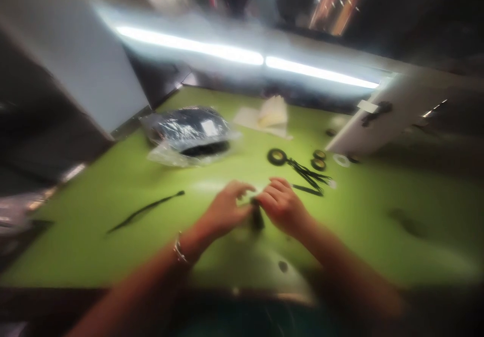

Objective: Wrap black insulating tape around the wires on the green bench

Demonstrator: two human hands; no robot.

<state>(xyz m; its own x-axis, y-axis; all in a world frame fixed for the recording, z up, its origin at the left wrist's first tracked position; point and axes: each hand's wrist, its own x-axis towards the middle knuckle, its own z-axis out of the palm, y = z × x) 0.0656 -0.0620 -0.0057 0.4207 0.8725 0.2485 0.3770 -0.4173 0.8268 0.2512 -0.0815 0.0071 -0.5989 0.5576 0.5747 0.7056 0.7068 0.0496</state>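
Note:
Near the middle of the green table, my right hand (pixel 279 201) has its fingers curled in, pinching the top of a short black strip-like piece (pixel 257 218). The piece hangs down between my hands and is blurred, so its exact kind does not show. My left hand (pixel 232 202), with a bracelet at the wrist, is beside it on the left. Its fingers are bent with a gap to the thumb, and the thumb tip is at or very close to the piece. To the left lies a thin black cable-like strand (pixel 147 208).
Beyond my hands are a bundle of black strands (pixel 308 173), a black tape roll (pixel 277 156), smaller rolls (pixel 318 163) and a white ring (pixel 341 160). A clear plastic bag with dark contents (pixel 192 128) and pale papers (pixel 273 111) lie farther back. Upright panels (pixel 75 55) flank the green table (pixel 378 201).

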